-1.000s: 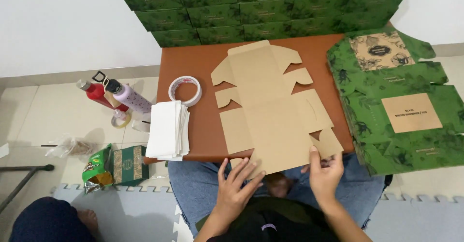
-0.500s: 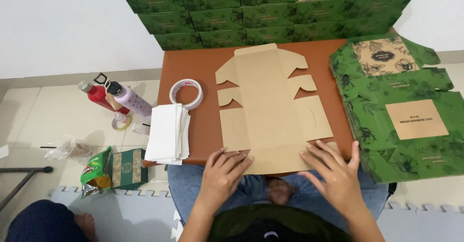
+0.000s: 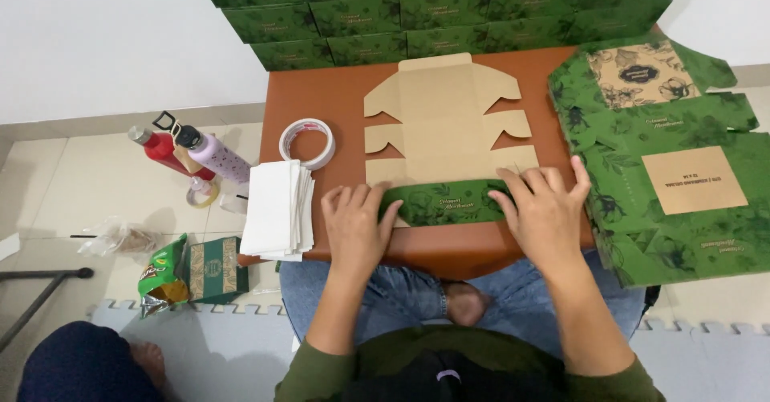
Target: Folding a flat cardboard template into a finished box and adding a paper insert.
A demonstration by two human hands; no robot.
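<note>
A flat die-cut cardboard box blank [image 3: 443, 121] lies brown side up on the small brown table [image 3: 321, 97]. Its near panel [image 3: 446, 202] is folded over toward the far side, showing a green printed face. My left hand [image 3: 354, 224] presses down on the left end of that fold, palm flat. Pressing on the right end, with fingers spread, is my right hand [image 3: 544, 213]. Neither hand grips anything; both lie flat on the card.
A stack of flat green blanks [image 3: 682, 161] lies at the right. Folded green boxes [image 3: 417, 9] are piled along the far wall. A tape roll [image 3: 307, 143] and white paper stack [image 3: 277, 209] sit at the left; bottles [image 3: 200, 152] and snack packets [image 3: 188, 272] are on the floor.
The near panel of the blank has been folded up and over, so its green side now shows. Both hands moved forward onto the fold and press it down.
</note>
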